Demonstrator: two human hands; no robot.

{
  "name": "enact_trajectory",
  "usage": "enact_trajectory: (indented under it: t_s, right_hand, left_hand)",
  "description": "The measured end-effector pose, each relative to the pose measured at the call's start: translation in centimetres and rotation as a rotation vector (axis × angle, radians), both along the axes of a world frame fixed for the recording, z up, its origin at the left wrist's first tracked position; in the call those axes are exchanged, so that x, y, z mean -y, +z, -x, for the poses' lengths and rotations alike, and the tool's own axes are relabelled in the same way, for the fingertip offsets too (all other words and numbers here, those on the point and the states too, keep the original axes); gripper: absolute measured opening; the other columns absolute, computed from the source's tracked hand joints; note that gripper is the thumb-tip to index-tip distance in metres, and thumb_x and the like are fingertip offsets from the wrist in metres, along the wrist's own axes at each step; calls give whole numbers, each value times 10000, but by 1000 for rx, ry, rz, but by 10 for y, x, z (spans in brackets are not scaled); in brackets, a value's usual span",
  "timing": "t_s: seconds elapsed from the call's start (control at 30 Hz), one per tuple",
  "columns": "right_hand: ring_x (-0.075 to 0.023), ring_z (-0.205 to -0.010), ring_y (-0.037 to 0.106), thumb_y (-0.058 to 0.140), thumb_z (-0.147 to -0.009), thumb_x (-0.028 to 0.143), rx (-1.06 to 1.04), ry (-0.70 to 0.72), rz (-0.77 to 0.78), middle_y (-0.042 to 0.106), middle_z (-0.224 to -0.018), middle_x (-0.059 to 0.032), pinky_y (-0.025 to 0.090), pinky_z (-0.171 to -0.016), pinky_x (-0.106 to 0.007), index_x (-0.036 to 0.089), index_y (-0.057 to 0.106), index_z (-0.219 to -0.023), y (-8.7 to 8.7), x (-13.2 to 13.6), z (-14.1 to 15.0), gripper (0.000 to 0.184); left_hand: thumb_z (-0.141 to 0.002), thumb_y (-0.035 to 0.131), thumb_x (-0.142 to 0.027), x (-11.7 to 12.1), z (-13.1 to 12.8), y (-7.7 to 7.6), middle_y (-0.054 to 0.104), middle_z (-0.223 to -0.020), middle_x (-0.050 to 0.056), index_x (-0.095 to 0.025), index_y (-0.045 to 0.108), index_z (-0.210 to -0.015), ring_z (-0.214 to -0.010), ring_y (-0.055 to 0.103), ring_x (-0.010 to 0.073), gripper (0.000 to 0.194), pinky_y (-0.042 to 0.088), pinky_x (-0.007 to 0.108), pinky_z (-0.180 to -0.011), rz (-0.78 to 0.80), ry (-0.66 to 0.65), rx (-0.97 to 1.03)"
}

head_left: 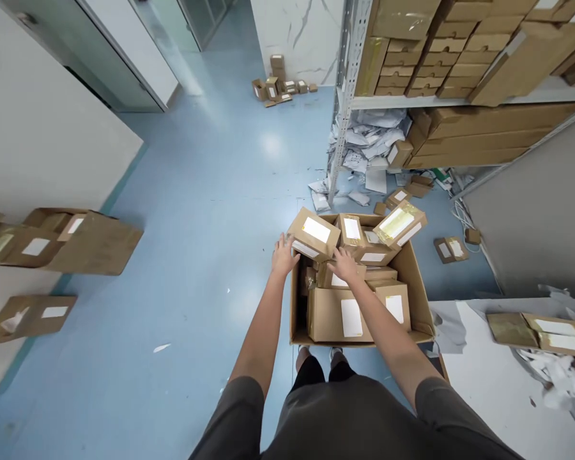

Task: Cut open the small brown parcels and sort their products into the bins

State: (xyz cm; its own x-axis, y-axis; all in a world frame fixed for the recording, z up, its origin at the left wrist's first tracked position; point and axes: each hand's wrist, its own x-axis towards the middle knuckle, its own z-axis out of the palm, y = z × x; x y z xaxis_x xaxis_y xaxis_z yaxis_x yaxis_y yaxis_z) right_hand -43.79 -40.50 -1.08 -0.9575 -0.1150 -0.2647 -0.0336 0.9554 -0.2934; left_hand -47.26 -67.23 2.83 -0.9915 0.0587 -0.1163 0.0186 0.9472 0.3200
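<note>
A small cardboard box [301,225] with white labels sits tilted over the far left corner of a large open carton [418,284]. My left hand [283,257] presses on its left side, fingers spread. At its lower right corner is my right hand [345,264], so the box is held between both hands. Inside the carton lie several more labelled boxes, among them a larger box [326,316] at the near side and a smaller box [393,295] at the right. A taped box [399,223] leans on the far right rim.
A metal shelf [347,96] with stacked boxes and papers stands at the far right. Left are cartons [96,246] by the wall. Small boxes [272,86] lie on the far floor. A white table [489,377] is at the right, loose boxes [451,249] beyond it.
</note>
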Motion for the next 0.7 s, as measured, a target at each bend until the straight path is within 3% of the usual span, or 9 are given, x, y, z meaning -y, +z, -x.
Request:
enact_trajectory:
  t_s: [0.07,0.2,0.33,0.43,0.57,0.7]
  right_hand:
    - [-386,-1410,523,646,-1018,436,26,-13,7,534,-1585,-204,474,-1122,-476,228,326,-1717,-17,8,10,797]
    - [-334,-1262,604,671,-1029,399,70,-108,44,598,-1401,-186,485,-1069,-408,229,285,-1728,-44,24,29,816]
    - [-302,-1135,641,663,-1031,323,30,-241,106,568,-1315,-163,520,-1010,-389,227,340,-1707,-53,37,34,755]
    - [-301,-1110,639,675,-1023,312,-41,-239,136,551,-1274,-147,534,-1010,-407,227,383,-1694,-41,43,29,736]
    - [-295,-1068,639,705,-1007,305,-147,-213,137,539,-1245,-128,555,-975,-420,260,416,-1683,-3,40,13,736]
    - [-294,-1068,632,718,-1009,310,-245,-274,86,536,-1227,-124,562,-946,-409,282,412,-1687,44,15,-19,745]
  left_hand:
    - [-916,774,-351,0,26,-21,313,-1776,170,-281,392,-1693,-1505,481,418,868,519,529,-1161,-28,-18,0]
    - [-922,788,-318,2,58,-53,475,-1649,167,-315,400,-1689,-1432,538,396,859,517,520,-1155,-120,-44,23]
    - [-925,800,-280,8,58,-62,530,-1567,160,-310,463,-1650,-1366,577,372,800,544,490,-1128,-215,-31,-17]
    - [-923,803,-259,17,48,-51,536,-1565,167,-292,495,-1625,-1374,577,377,767,546,501,-1132,-258,7,-54]
    - [-931,801,-288,20,32,-20,536,-1564,178,-271,501,-1620,-1400,573,382,752,539,511,-1146,-301,0,-152]
    - [-919,808,-284,-6,15,18,520,-1579,183,-254,483,-1630,-1449,548,375,782,526,507,-1172,-359,-81,-261]
